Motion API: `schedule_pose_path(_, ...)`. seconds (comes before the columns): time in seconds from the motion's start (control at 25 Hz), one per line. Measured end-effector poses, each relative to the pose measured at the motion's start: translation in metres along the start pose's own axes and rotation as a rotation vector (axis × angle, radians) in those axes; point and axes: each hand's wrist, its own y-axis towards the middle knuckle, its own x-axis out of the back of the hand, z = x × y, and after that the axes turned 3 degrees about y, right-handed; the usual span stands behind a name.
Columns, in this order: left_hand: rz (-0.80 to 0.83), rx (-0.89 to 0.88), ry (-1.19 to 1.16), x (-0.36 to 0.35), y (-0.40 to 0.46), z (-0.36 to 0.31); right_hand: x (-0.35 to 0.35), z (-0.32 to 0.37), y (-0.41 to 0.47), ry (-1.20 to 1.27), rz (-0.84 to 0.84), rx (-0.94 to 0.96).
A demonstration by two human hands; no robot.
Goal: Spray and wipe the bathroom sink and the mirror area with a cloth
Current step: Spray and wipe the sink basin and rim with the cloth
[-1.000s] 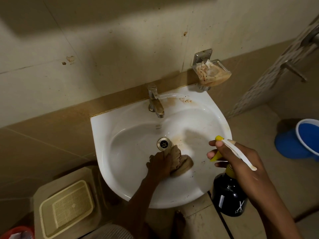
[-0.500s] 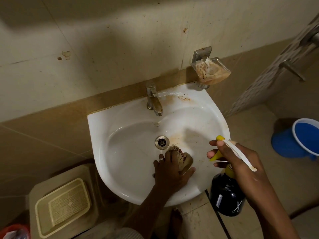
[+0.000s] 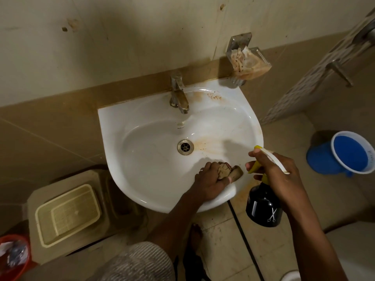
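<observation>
A white wall-mounted sink [image 3: 142, 155] fills the middle of the view, with orange-brown stains right of its drain [image 3: 185, 147] and behind the metal tap [image 3: 179, 94]. My left hand [image 3: 211, 182] grips a crumpled brown cloth [image 3: 228, 171] and presses it on the basin's near right slope. My right hand [image 3: 278, 177] holds a black spray bottle [image 3: 263, 205] by its yellow and white trigger head, just off the sink's right rim, nozzle toward the basin. No mirror is in view.
A clear soap holder [image 3: 248, 61] with crumpled stained wrapping hangs on the wall above the sink's right corner. A blue bucket [image 3: 345, 155] stands on the floor at right. A beige basket [image 3: 67, 214] and a red bin [image 3: 14, 254] sit lower left.
My left hand has slid the cloth from beside the drain toward the basin's near right edge. The right hand with the bottle has stayed where it was.
</observation>
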Motion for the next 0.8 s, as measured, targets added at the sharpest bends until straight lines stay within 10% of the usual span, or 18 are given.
schedule_pose_path(0.28, 0.233, -0.120, -0.450, 0.029, -0.036, 0.009, 0.004, 0.009, -0.012, 0.052, -0.004, 0.005)
schedule_pose_path(0.8, 0.369, -0.210, 0.079, 0.099, -0.080, 0.062, -0.057, -0.003, -0.040, 0.096, 0.063, -0.003)
